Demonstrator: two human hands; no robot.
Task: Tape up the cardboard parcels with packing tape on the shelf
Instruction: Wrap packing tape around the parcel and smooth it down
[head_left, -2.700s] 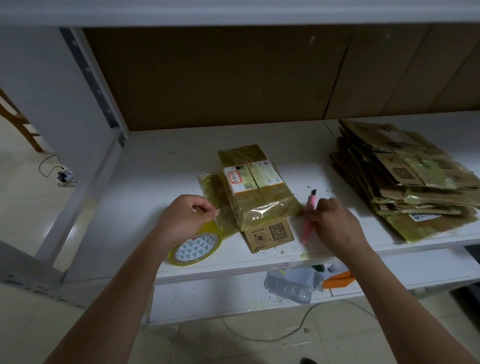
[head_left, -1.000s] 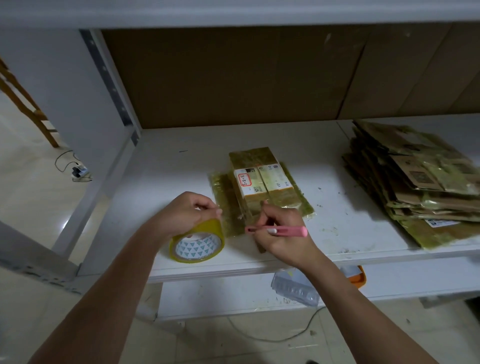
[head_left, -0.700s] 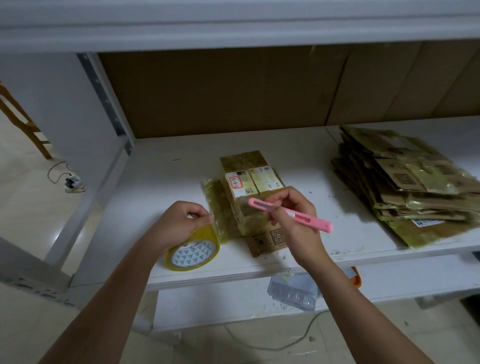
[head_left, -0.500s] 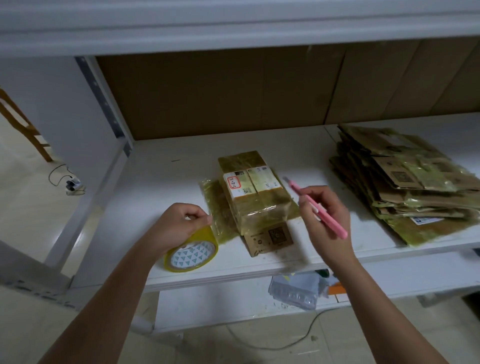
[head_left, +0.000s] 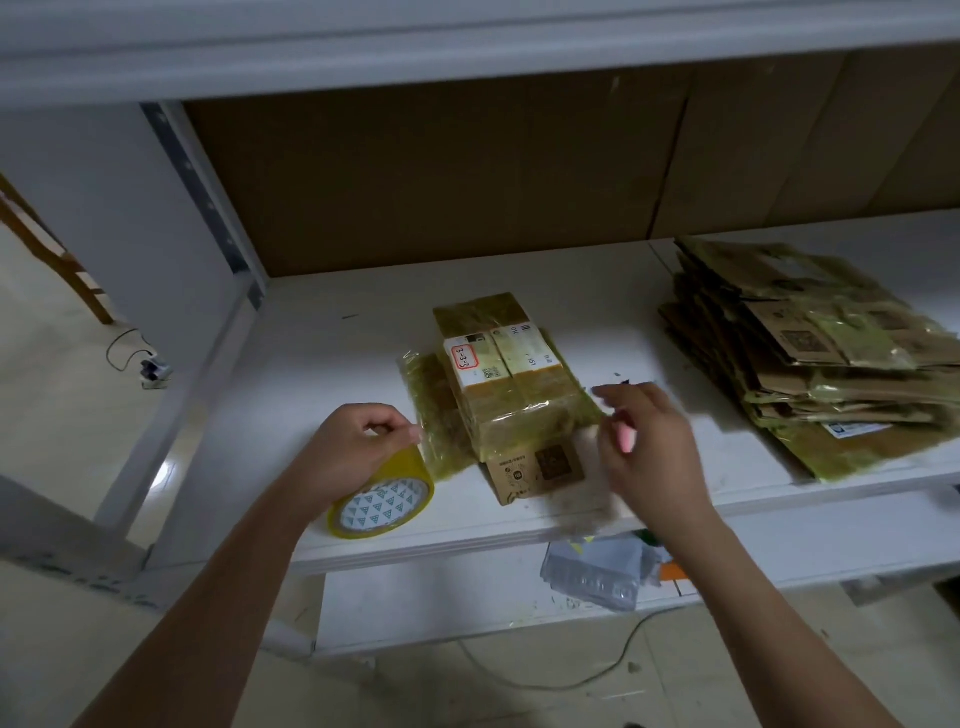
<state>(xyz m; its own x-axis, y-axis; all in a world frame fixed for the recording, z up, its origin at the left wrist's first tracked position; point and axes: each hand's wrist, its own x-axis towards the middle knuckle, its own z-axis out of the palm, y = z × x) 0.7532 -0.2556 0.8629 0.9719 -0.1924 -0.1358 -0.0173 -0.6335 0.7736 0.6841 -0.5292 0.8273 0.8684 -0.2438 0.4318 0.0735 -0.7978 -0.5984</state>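
Parcel (head_left: 511, 400) lay mid-shelf (head_left: 322, 374), long axis running front to back, tape-wrapped over most of its length, bare cardboard at near end. Left hand (head_left: 353, 452) just left of it, fingers curled on tape roll (head_left: 382, 493), roll touching shelf near front edge. Right hand (head_left: 649, 441) just right of parcel, blurred, fingers clamped on pink cutter (head_left: 626, 439). Both hands about equally near; the roll side looked closer to the untaped end.

Left hand (head_left: 353, 457) gripping tape roll (head_left: 382, 499), right hand (head_left: 649, 447) holding pink cutter (head_left: 626, 439), taped parcel (head_left: 511, 395) between
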